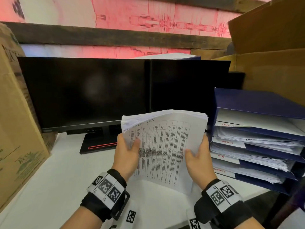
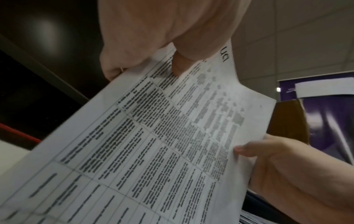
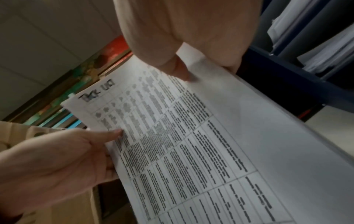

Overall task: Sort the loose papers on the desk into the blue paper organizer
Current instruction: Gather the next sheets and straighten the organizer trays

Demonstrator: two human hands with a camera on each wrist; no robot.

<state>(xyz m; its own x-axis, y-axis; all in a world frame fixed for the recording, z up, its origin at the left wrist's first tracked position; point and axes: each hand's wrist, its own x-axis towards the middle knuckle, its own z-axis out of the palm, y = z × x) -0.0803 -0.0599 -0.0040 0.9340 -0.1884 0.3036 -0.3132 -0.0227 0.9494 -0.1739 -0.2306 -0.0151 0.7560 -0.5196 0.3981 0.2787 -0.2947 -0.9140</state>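
A stack of papers (image 1: 162, 146) is held up in both hands above the desk (image 1: 62, 176)

The stack is gripped at its left edge by the left hand (image 1: 127, 156) and at its right edge by the right hand (image 1: 198, 160), thumbs pressed on the printed table; the blue paper organizer (image 1: 257, 103), its trays filled, is seen just to the right

Three views, all meeting on the paper stack (image 1: 162, 146) I hold.

My head camera looks forward and down over the desk (image 1: 54, 182) toward the dark monitors (image 1: 82, 91) and blue organizer (image 1: 257, 138). My left wrist camera looks up along the left hand (image 2: 153, 34), very close beneath the printed sheet; my right wrist camera does likewise along the right hand (image 3: 191, 30). Each wrist view also catches the opposite hand.
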